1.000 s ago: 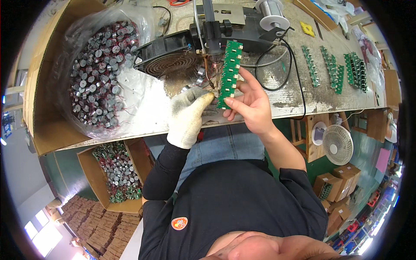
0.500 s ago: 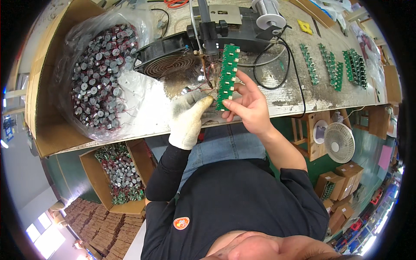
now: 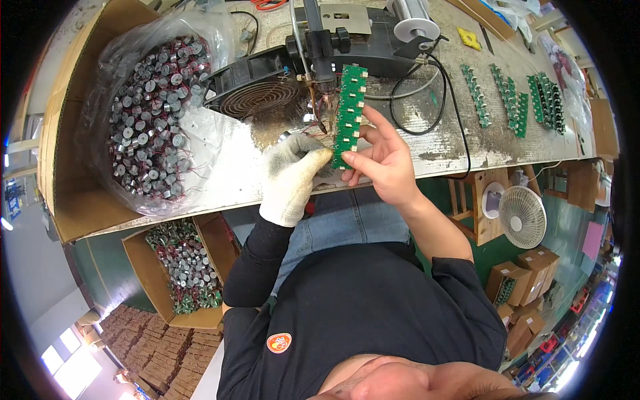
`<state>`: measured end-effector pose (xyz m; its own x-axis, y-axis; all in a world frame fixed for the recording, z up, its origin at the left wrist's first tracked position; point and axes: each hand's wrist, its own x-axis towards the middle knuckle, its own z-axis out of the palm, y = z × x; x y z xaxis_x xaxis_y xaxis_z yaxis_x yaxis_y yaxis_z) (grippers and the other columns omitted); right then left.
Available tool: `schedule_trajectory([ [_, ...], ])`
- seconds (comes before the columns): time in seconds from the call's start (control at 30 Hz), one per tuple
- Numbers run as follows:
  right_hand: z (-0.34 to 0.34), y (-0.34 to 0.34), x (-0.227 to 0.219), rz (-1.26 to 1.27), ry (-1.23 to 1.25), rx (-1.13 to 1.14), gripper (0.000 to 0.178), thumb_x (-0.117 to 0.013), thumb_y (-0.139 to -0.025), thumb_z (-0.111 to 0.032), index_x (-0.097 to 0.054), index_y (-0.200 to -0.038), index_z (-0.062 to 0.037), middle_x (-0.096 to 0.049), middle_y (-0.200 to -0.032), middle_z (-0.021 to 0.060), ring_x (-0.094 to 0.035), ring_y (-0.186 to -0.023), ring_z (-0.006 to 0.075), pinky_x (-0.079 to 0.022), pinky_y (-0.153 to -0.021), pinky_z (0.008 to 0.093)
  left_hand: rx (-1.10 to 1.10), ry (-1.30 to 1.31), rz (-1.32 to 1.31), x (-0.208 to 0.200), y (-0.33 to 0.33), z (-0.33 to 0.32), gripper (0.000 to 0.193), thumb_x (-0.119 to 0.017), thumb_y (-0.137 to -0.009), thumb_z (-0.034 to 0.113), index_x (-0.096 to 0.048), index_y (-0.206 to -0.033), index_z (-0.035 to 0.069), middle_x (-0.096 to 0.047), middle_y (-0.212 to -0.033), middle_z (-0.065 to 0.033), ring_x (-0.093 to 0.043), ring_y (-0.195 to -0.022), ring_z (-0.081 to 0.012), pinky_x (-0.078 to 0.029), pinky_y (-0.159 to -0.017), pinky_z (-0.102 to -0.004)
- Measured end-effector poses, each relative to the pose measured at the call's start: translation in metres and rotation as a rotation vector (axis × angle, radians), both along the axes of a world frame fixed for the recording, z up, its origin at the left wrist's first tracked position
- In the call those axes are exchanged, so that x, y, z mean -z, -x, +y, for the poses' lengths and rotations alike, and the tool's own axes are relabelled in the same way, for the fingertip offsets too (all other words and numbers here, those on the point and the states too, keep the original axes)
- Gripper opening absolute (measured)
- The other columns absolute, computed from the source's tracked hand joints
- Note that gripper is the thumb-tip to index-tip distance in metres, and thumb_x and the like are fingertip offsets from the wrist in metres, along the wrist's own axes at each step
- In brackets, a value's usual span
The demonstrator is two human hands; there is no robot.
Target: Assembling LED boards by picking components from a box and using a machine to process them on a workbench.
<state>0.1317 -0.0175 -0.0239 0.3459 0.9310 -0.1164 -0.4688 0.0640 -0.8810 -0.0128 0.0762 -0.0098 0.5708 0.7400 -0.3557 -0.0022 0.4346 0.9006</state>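
My bare right hand (image 3: pixel 385 163) grips the lower end of a long green circuit board strip (image 3: pixel 349 110), thumb on its face and fingers behind. The strip stands nearly upright, with small pale connectors along its right edge. My left hand (image 3: pixel 293 170), in a whitish knit glove, is closed in a pinch at the strip's lower left edge. What its fingertips hold is hidden. A small silver cylinder (image 3: pixel 284 137) shows just beyond the glove's knuckles. The tip of a soldering iron (image 3: pixel 321 125) points down just left of the strip, under a black stand (image 3: pixel 323 57).
A bagged heap of small silver motors (image 3: pixel 150 127) with red wires fills the left. A black fan (image 3: pixel 257 93) and a solder wire spool (image 3: pixel 417 30) stand behind. Finished-looking green strips (image 3: pixel 510 103) lie at right. A cable (image 3: pixel 460 120) drapes over the table edge.
My left hand has moved slightly right, bringing its pinched fingertips to the strip's edge. The strip has shifted a little up and left; my right hand keeps its grip.
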Motion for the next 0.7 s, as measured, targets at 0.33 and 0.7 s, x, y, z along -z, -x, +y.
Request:
schedule_trajectory([
  [0.33,0.001,-0.002,-0.006,-0.015,-0.011,-0.004,0.072,-0.059,-0.084,0.010,-0.027,-0.146,-0.0079,-0.055,-0.110,0.0172,-0.066,-0.065,0.0183,-0.054,-0.049,0.0242,0.012,-0.073,0.016,0.001,-0.001,0.000,0.012,-0.064,-0.085,0.009,-0.062,-0.088,-0.003,-0.063,-0.081,-0.0047,-0.058,-0.072,-0.0092,-0.047,-0.064,-0.0229],
  [0.7,-0.001,0.001,0.002,-0.018,0.029,0.004,0.074,-0.060,-0.083,0.010,-0.025,-0.146,-0.0068,-0.055,-0.112,0.0197,-0.066,-0.065,0.0201,-0.054,-0.049,0.0256,0.023,-0.013,0.046,0.016,0.005,0.001,0.012,-0.064,-0.086,0.010,-0.063,-0.088,-0.002,-0.063,-0.080,-0.0039,-0.057,-0.072,-0.0092,-0.046,-0.064,-0.0240],
])
